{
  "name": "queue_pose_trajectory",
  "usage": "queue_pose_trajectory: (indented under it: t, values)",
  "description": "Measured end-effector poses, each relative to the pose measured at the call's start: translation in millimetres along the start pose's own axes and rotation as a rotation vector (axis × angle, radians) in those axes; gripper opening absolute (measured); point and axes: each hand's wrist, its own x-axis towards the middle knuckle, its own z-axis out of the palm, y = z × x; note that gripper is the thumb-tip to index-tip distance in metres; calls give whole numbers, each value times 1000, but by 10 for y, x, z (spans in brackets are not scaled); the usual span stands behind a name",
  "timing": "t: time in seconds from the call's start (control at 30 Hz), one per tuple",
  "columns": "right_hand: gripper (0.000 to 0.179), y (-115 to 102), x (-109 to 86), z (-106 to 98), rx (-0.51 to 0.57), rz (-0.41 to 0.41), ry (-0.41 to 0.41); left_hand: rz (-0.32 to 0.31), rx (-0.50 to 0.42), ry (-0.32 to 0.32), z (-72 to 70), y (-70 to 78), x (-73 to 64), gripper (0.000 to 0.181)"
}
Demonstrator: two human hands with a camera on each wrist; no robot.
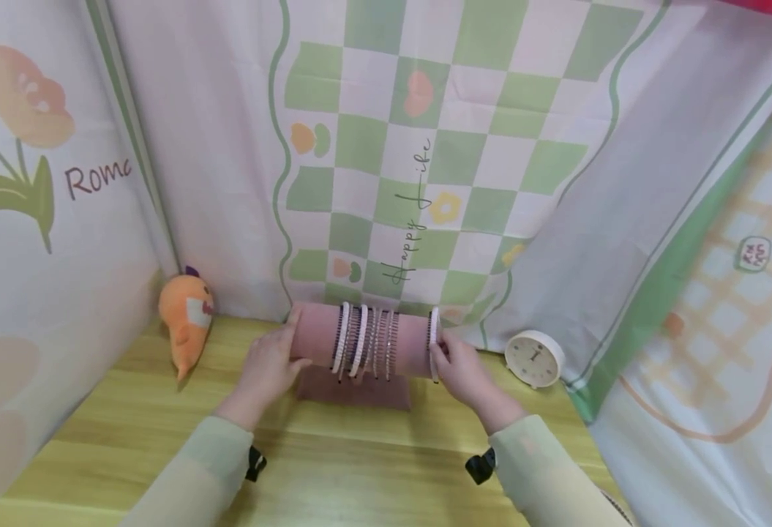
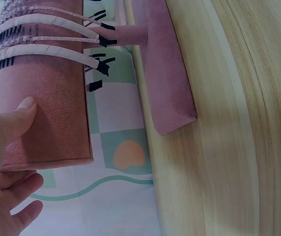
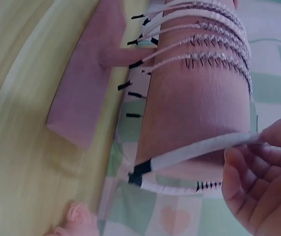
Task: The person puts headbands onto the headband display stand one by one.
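A pink velvet headband stand [image 1: 313, 333], a horizontal roll on a post and flat base [image 1: 359, 393], stands on the wooden table. My left hand [image 1: 268, 366] holds the roll's left end, its thumb [image 2: 20, 118] pressed on the velvet and the other fingers beyond the end. At the right end, my right hand [image 1: 465, 369] pinches a white headband [image 3: 194, 150] with black tips between thumb and fingers. This headband lies over the roll near its edge. Several other headbands [image 3: 214, 39], white ones and sparkly beaded ones, sit side by side around the roll's middle.
An orange plush toy [image 1: 184, 318] lies to the left by the curtain. A round white clock [image 1: 534, 359] stands at the right. Behind the stand hangs a green-and-white checked cloth [image 1: 399, 161]. In the right wrist view, a pink ruffled thing [image 3: 79, 221] shows low at the table edge.
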Motion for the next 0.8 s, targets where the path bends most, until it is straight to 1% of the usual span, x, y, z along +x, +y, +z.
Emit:
queue_pose_trajectory:
  t: [0.07,0.13,0.17,0.23,0.27,0.33,0.37,0.43,0.5,0.57,0.63,0.67,0.73,0.8]
  values:
    - [33,-28,8,20,-43,-19,-3,-5,-2,-6,12,6,0,102]
    - [33,-48,9,32,-71,-25,7,-7,-5,-9,21,11,-1,102]
    - [31,-54,7,36,-81,-22,12,-6,-7,-7,24,14,0,102]
    - [16,-55,5,39,-104,-19,39,-7,-11,-3,26,19,-1,103]
    - [12,-49,5,38,-126,-30,65,-6,-10,0,27,19,-2,103]
    - [19,-26,4,32,-172,-72,117,-3,-11,5,25,19,-3,103]
    - [26,-12,4,25,-201,-106,139,-3,-10,5,24,19,-3,104]
    - [47,21,2,8,-272,-187,161,-2,-9,5,24,17,-4,104]
    - [59,51,-6,-10,-317,-256,131,-1,-12,4,24,15,-5,104]
    - [61,79,-11,-24,-327,-288,80,-3,-14,2,22,11,-6,103]
    - [65,110,-16,-32,-303,-268,52,-6,-18,-1,20,7,-6,103]
    - [69,123,-16,-34,-277,-244,57,-6,-20,-2,18,5,-6,102]
    - [73,148,-13,-37,-242,-202,90,-8,-18,-5,14,2,-4,102]
    - [75,169,-5,-34,-218,-180,122,-11,-20,-8,11,1,-1,102]
